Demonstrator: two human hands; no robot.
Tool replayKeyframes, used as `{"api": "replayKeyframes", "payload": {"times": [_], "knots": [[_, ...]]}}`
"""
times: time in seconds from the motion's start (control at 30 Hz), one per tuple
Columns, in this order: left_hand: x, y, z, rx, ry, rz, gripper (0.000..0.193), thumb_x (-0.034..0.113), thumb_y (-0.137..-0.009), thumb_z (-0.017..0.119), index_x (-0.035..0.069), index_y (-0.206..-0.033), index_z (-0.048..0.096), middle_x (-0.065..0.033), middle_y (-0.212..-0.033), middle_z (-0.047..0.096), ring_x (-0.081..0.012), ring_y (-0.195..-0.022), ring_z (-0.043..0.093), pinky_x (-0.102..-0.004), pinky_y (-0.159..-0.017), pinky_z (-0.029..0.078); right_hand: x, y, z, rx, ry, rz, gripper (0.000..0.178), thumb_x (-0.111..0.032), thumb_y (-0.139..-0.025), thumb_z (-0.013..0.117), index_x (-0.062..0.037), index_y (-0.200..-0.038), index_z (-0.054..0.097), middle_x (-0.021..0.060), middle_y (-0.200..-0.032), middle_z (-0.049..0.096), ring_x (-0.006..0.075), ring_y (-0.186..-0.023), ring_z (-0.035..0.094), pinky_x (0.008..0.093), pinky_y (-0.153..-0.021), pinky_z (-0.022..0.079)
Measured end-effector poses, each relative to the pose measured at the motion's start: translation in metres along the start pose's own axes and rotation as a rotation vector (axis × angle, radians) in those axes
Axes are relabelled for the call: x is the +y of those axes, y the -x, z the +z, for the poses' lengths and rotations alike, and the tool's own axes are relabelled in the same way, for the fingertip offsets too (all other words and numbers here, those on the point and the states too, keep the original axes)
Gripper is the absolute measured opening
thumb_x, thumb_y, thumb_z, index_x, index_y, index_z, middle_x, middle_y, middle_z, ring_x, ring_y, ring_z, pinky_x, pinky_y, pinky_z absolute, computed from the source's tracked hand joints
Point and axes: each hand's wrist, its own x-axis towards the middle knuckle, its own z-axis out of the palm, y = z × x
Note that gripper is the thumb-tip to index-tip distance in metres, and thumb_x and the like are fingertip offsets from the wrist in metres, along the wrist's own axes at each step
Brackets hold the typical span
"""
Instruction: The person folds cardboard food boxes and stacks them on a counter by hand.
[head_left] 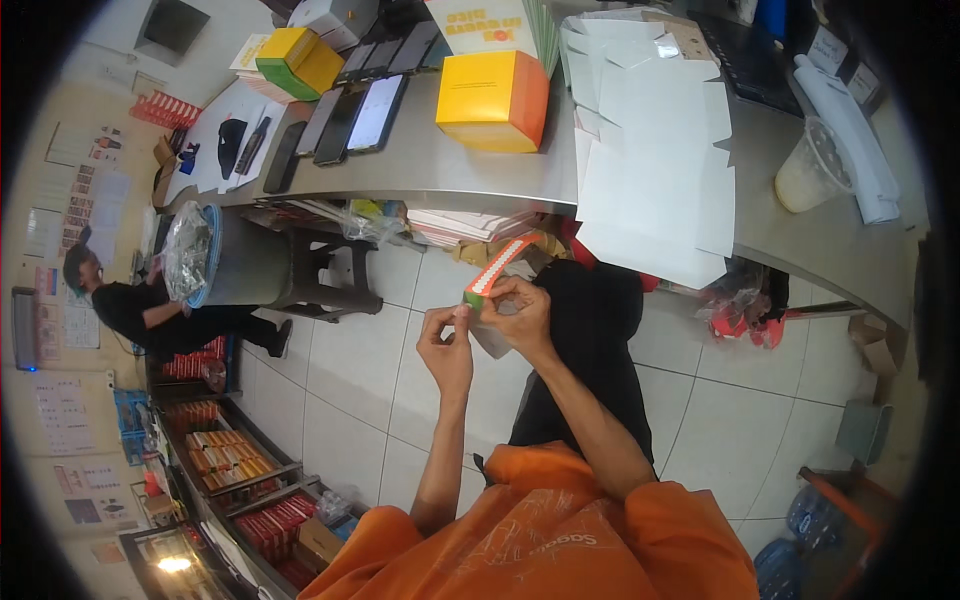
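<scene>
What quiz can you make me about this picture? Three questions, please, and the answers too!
1. What colour is the end of the orange-and-green strip that sits between the left hand and the right hand?
2. True or false: the clear plastic cup is on the metal counter.
3. What lies on the counter to the left of the yellow-and-orange box?
A) Shoes
B) Phones
C) Bananas

Key:
1. Green.
2. True.
3. B.
</scene>
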Motion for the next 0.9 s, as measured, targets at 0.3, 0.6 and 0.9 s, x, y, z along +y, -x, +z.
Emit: {"api": "replayKeyframes", "payload": {"times": [0.3, 0.6, 0.9], "knots": [[-0.001, -0.004, 0.004, -0.020, 0.013, -0.029, 0.010, 0.010, -0.090, 0.071, 0.000, -0.087, 0.069, -0.0028, -0.083, 0.059, -0.0071, -0.065, 0.052, -0.0218, -0.050, 0.040, 0.011, -0.001, 0.004, -0.017, -0.019, -0.029, 0.012, 0.003, -0.075, 0.074, -0.0003, -0.081, 0.064, 0.0026, -0.081, 0.067, 0.0054, -0.069, 0.057, 0.0232, -0.064, 0.048], [-0.003, -0.006, 0.008, 0.047, 0.061, 0.023, 0.009, 0.007, -0.091, 0.070, -0.001, -0.088, 0.069, -0.0066, -0.090, 0.060, -0.0106, -0.070, 0.059, -0.0202, -0.044, 0.046, 0.010, -0.007, 0.001, -0.127, -0.260, 0.191, 0.010, 0.002, -0.079, 0.073, -0.0019, -0.083, 0.065, 0.0024, -0.090, 0.066, 0.0064, -0.078, 0.059, 0.0248, -0.071, 0.049], [-0.005, -0.004, 0.007, 0.101, -0.162, 0.244, 0.010, 0.007, -0.093, 0.065, -0.001, -0.087, 0.065, -0.0163, -0.117, 0.066, -0.0218, -0.106, 0.063, -0.0366, -0.095, 0.048, -0.002, -0.007, 0.003, -0.149, -0.157, 0.146, 0.019, 0.003, -0.076, 0.074, -0.0031, -0.090, 0.064, 0.0006, -0.088, 0.065, 0.0061, -0.079, 0.059, 0.0237, -0.070, 0.048]]}}
